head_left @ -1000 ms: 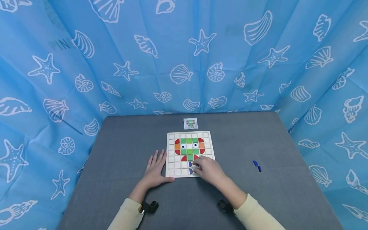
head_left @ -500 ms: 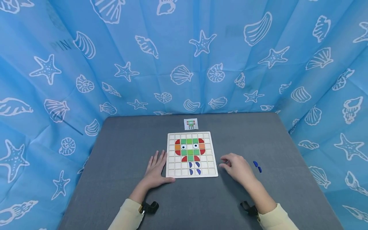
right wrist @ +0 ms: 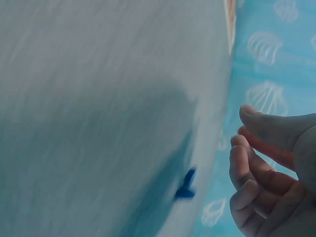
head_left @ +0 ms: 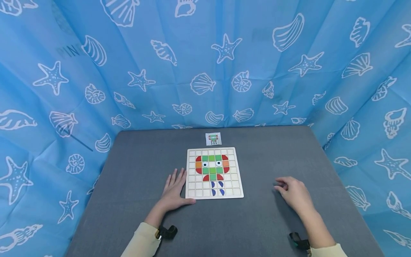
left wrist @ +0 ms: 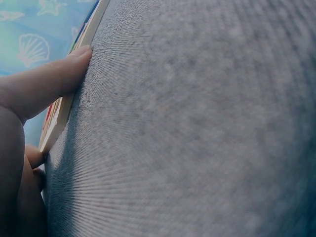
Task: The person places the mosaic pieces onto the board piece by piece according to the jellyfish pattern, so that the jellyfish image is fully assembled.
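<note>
A square wooden grid board (head_left: 237,192) lies on the table, bearing green, red, orange and dark blue pieces and two eye tiles. My left hand (head_left: 173,192) rests at its left side, fingers spread along the edge and thumb (left wrist: 74,64) at the near corner. Off to the right, my right hand (head_left: 297,196) hovers over the table, fingers loosely bent with nothing seen between them. Small blue pieces (right wrist: 185,186) lie on the cloth near that hand in the right wrist view; in the head view the hand hides them.
A small printed card (head_left: 213,139) with a similar coloured figure lies behind the board. The grey table (head_left: 144,153) backs onto a blue curtain (head_left: 192,53) with white shells and starfish, which also hangs on both sides.
My right hand has left the board and moved right, over the loose blue pieces. Two blue half-round pieces it covered now show on the board. The left hand stays put.
</note>
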A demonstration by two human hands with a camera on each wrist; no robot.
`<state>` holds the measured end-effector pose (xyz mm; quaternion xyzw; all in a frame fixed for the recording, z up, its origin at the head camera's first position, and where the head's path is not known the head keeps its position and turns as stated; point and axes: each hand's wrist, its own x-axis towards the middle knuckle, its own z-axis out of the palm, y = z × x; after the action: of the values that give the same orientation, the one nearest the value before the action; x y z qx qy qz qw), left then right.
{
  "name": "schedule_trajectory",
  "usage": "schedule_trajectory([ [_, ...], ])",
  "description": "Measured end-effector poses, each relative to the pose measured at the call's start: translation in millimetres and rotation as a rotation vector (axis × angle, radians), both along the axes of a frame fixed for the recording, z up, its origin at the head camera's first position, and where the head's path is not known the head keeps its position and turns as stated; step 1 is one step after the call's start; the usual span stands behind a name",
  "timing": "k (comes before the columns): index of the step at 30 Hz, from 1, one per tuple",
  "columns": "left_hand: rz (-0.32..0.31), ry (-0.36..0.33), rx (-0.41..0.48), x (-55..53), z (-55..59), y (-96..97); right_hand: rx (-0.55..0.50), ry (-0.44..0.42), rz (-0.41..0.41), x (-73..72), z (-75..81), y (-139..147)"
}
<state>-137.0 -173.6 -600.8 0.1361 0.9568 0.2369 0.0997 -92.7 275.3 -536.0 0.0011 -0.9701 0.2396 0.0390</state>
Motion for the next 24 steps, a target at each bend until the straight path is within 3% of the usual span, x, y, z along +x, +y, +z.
schedule_trajectory([
  [6,0.002,-0.004,0.014,0.9,1.8,0.3,0.056,-0.125,-0.113,0.6,-6.6,30.8],
  [10,0.000,-0.002,0.017,1.0,3.3,-0.1,0.063,-0.207,-0.142,-1.3,-10.8,42.6],
  [16,-0.003,-0.002,0.028,0.5,4.2,-0.4,-0.020,-0.201,-0.146,-3.4,-15.3,43.0],
  [24,-0.010,-0.014,0.037,0.8,5.2,0.1,-0.020,-0.201,-0.160,-4.8,-14.8,37.3],
])
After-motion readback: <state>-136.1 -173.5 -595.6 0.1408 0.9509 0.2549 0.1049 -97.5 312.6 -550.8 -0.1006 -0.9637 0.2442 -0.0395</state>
